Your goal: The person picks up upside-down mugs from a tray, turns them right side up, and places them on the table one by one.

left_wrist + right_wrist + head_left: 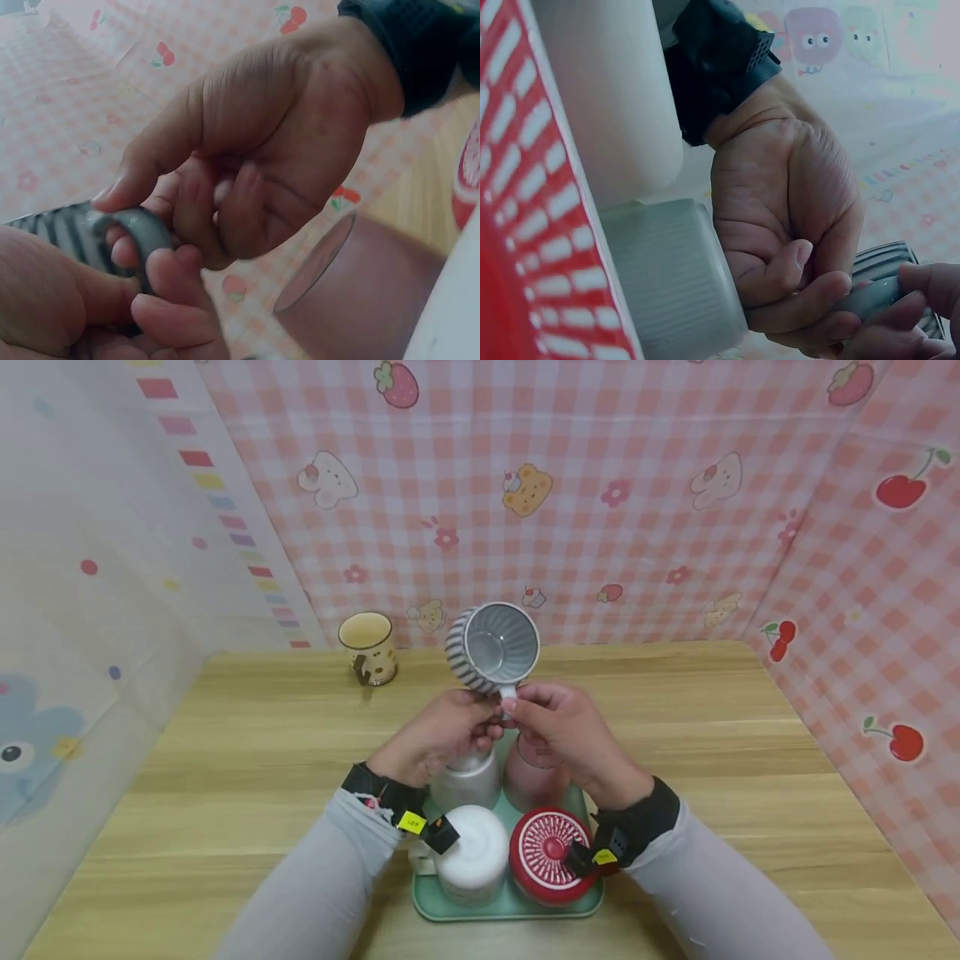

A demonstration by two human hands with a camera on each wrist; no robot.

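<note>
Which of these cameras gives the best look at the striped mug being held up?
The head view: the whole striped mug shows, tipped with its mouth toward the camera, both hands at its handle. The left wrist view shows only its grey handle and a strip of stripes; the right wrist view catches just a striped edge behind fingers.

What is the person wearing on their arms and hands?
Both hands, the left hand and the right hand, are bare, with no gloves. Each arm has a long, pale grey sleeve. Each wrist wears a black band carrying a small black gadget with a yellow sticker. The left band also shows a bit of red.
</note>
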